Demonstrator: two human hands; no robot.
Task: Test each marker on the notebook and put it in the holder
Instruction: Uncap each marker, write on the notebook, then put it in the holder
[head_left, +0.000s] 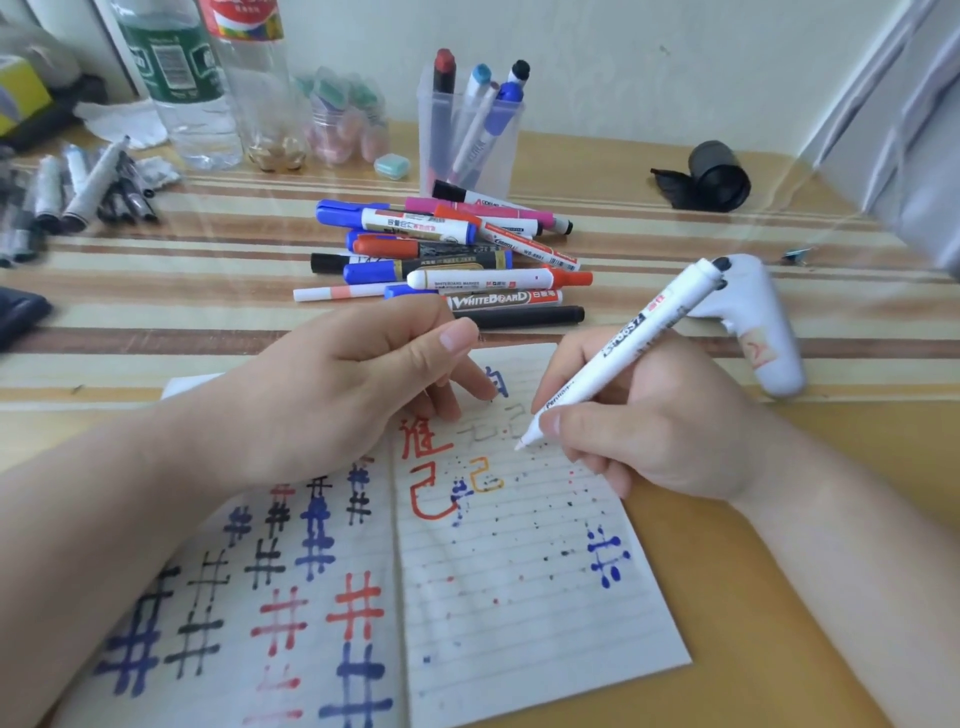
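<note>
One white marker (626, 349), pinched in the grip of the right hand (660, 434), points down-left at the notebook (519, 597)

The notebook (519, 597) paper is looking matt and a bit rough, soaking up ink so the strokes are bleeding at the edges. The white marker (623, 353) is looking like smooth plastic with a slight sheen, same for the pile of markers (447, 260). The holder (506, 150) is showing as clear plastic, and the table (779, 597) is reflecting light, glossy, like a transparent sheet over striped cloth.
</note>
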